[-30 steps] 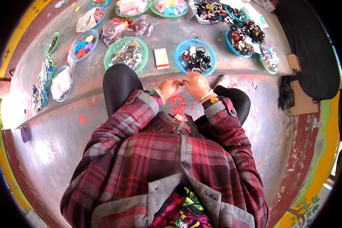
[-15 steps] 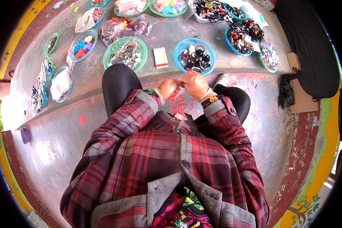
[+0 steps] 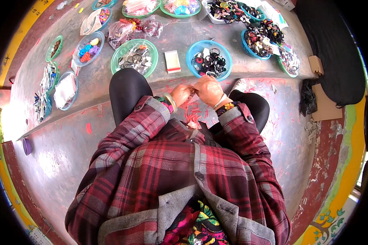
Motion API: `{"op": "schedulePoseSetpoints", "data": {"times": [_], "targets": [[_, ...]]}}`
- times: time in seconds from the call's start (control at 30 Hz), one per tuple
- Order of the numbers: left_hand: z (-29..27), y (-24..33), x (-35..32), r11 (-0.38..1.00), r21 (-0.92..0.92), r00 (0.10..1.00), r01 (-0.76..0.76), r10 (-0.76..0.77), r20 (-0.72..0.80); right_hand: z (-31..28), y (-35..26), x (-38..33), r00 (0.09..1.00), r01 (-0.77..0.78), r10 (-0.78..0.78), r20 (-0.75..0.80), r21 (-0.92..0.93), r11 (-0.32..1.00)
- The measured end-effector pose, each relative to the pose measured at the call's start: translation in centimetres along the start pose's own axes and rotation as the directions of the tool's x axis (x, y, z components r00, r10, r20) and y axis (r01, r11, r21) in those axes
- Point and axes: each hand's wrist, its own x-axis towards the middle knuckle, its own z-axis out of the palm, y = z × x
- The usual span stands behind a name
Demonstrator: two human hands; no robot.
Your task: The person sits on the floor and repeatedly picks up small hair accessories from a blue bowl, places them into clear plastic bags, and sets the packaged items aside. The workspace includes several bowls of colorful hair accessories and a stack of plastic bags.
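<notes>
Our left hand and right hand meet fingertip to fingertip above our lap. The fingers of both pinch narrowly at something too small to make out, held between them; we cannot tell its long axis. It lies just inward of the left fingers, under the right hand's knuckles. Beyond, on the concrete ledge, the blue bowl of dark hair ties is nearest to the right hand.

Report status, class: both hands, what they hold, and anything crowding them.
Left hand and right hand together above the knees, pinching something too small to tell. Blue bowl of dark hair ties just ahead. Small packet beside it; nothing blocking.
</notes>
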Motion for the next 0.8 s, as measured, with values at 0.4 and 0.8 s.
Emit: {"op": "schedulePoseSetpoints", "data": {"times": [0.4, 0.8], "targets": [[-0.1, 2.4, -0.8, 0.798, -0.581, 0.976, 0.158, -0.214, -0.028, -2.0, 0.4, 0.5, 0.96, -0.196, 0.276, -0.043, 0.599, 0.776], [-0.1, 2.8, -1.1, 0.823, -0.551, 0.99, 0.139, -0.12, 0.071, -1.2, 1.0, 0.2, 0.981, -0.056, 0.114, -0.159, 0.328, 0.943]]}}
